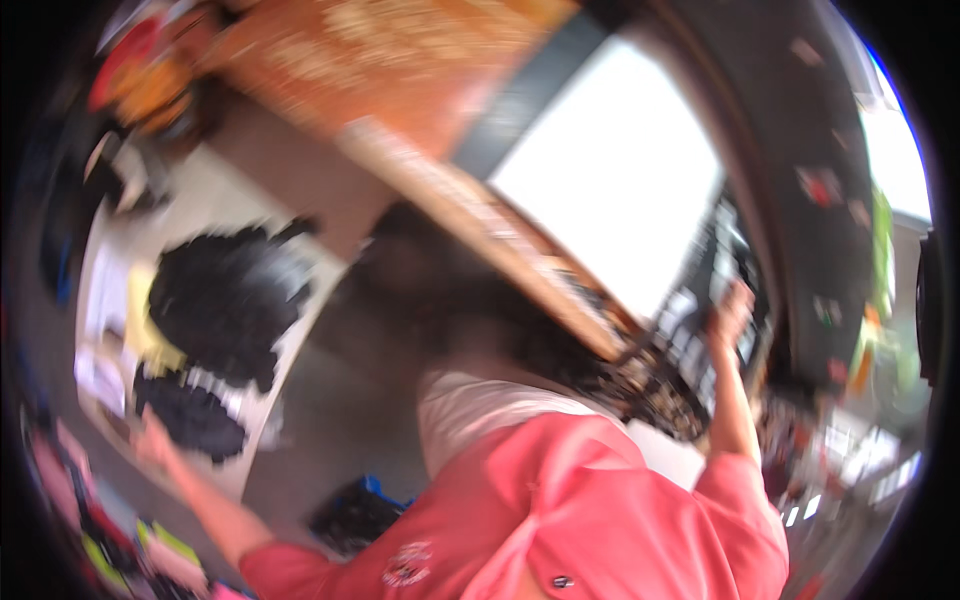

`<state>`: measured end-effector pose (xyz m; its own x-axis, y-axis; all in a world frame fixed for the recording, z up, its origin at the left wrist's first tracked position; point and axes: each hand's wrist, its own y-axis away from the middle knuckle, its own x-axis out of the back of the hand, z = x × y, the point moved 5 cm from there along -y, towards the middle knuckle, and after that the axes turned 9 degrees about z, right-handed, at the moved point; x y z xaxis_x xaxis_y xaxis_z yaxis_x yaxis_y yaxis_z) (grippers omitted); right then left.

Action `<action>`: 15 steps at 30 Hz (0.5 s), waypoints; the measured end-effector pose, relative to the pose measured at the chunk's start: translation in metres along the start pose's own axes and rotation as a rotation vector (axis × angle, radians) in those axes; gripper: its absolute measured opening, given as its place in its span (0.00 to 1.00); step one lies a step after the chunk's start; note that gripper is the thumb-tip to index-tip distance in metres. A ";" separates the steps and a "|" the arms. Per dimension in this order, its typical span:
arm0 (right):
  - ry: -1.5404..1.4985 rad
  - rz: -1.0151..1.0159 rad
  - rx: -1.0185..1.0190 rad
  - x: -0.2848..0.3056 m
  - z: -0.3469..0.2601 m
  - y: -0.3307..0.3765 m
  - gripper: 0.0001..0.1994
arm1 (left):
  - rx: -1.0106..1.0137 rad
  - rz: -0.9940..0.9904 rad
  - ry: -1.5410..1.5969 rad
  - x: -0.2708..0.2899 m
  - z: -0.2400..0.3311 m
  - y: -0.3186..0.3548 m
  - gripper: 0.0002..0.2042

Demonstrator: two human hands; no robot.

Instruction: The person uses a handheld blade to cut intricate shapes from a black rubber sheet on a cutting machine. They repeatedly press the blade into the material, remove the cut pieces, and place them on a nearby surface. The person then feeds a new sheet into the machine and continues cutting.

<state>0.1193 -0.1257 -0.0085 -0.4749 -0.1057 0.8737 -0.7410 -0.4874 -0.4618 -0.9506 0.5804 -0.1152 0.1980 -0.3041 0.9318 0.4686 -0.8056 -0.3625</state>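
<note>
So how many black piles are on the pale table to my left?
2: a larger black pile near the middle of the pale table, and a smaller black pile beside your left hand. Blur could hide more.

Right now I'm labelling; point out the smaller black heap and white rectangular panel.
Smaller black heap (195, 412), head view: middle of its top.
White rectangular panel (615, 175), head view: middle of its face.

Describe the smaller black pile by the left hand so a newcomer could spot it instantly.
Find the pale table at the picture's left, then follow it down to the left hand. The smaller black pile lies by that hand, told from the larger black pile above by its lesser size.
</note>
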 end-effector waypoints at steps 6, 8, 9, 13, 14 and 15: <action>-0.250 0.198 -0.059 0.027 -0.036 -0.003 0.13 | -0.338 -0.024 0.865 0.092 0.256 0.094 0.24; -0.302 0.238 -0.099 0.033 -0.040 -0.004 0.13 | -0.540 -0.200 1.154 0.160 0.365 0.186 0.18; -0.329 0.272 -0.103 0.036 -0.043 -0.005 0.13 | -0.684 -0.315 1.270 0.203 0.417 0.241 0.15; -0.320 0.351 -0.100 0.053 -0.052 -0.008 0.13 | -1.002 -0.963 1.530 0.363 0.536 0.491 0.14; -0.352 0.307 -0.038 0.059 -0.054 -0.006 0.14 | -1.038 -1.160 1.497 0.392 0.549 0.547 0.17; -0.392 0.260 0.005 0.066 -0.050 -0.002 0.14 | -1.190 -1.202 1.410 0.419 0.554 0.592 0.20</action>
<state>0.0657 -0.0888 0.0427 -0.4283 -0.5438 0.7217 -0.6186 -0.4058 -0.6729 -0.1132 0.2582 0.0510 -0.5307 0.8121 0.2427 -0.8467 -0.5212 -0.1075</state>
